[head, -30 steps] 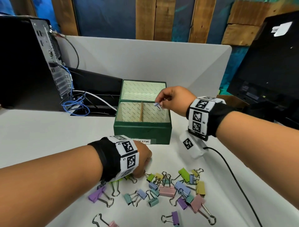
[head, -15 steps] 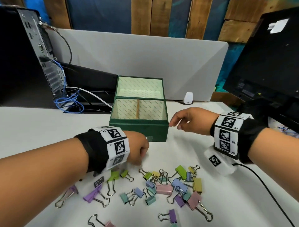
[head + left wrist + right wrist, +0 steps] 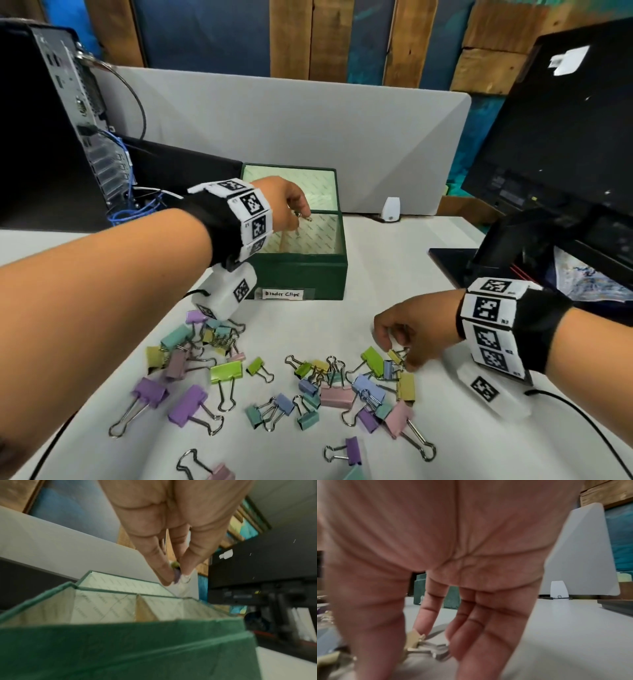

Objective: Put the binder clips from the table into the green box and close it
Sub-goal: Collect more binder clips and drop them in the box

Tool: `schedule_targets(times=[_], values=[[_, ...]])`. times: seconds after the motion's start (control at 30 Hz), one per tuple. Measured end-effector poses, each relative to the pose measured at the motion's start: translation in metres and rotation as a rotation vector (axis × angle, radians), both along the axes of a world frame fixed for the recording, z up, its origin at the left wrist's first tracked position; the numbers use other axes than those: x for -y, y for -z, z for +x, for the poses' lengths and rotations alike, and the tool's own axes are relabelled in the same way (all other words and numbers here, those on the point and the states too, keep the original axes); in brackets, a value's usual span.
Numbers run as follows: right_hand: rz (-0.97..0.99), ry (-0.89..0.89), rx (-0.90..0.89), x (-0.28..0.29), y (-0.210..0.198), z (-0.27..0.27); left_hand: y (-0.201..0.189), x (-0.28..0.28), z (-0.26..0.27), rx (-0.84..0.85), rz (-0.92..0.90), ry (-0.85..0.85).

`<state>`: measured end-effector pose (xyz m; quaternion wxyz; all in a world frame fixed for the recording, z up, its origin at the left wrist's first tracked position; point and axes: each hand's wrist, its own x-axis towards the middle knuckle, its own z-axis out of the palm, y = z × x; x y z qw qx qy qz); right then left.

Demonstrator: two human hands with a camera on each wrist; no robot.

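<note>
The green box (image 3: 308,274) labelled "Binder Clips" stands open mid-table, its lid (image 3: 323,185) upright behind it and a divider inside. My left hand (image 3: 301,216) hovers over the box's left half and pinches a small binder clip (image 3: 177,575) between thumb and fingertips (image 3: 164,574). Several pastel binder clips (image 3: 334,395) lie scattered in front of the box. My right hand (image 3: 399,353) reaches down onto the right end of that pile. Its thumb and index finger (image 3: 426,615) straddle a small yellow clip (image 3: 415,637) that lies on the table, with the index tip touching it.
A computer tower (image 3: 51,137) with blue cables (image 3: 126,212) stands at the back left. A black monitor (image 3: 565,137) and its stand fill the right. A grey divider panel (image 3: 308,120) closes the back, with a small white device (image 3: 390,209) at its foot.
My left hand rose from the pile to above the box with a clip. My right hand left the box, drew back and dropped to the pile.
</note>
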<state>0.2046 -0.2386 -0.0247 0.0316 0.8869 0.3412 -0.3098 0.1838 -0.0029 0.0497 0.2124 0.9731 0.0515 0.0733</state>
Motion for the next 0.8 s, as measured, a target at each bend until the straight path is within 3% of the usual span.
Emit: schedule_targets(times=[0.07, 0.2, 0.3, 0.47, 0.57, 0.8], values=[[0.026, 0.007, 0.015, 0.0, 0.002, -0.001, 0.007, 0.0, 0.005, -0.033, 0.058, -0.01], [0.062, 0.008, 0.044, 0.001, 0.003, -0.003, 0.019, -0.001, 0.0, -0.003, -0.03, -0.002], [0.073, -0.014, 0.065, 0.0, 0.003, -0.004, 0.02, 0.002, -0.016, -0.025, -0.035, 0.093], [0.178, -0.002, -0.03, -0.007, -0.004, -0.009, 0.026, 0.026, -0.057, -0.361, 0.148, 0.375], [0.125, -0.075, -0.019, -0.012, -0.006, -0.014, 0.041, 0.043, -0.074, -0.519, 0.281, 0.485], [0.088, -0.111, 0.078, -0.017, 0.003, -0.016, 0.063, 0.052, -0.075, -0.595, 0.446, 0.507]])
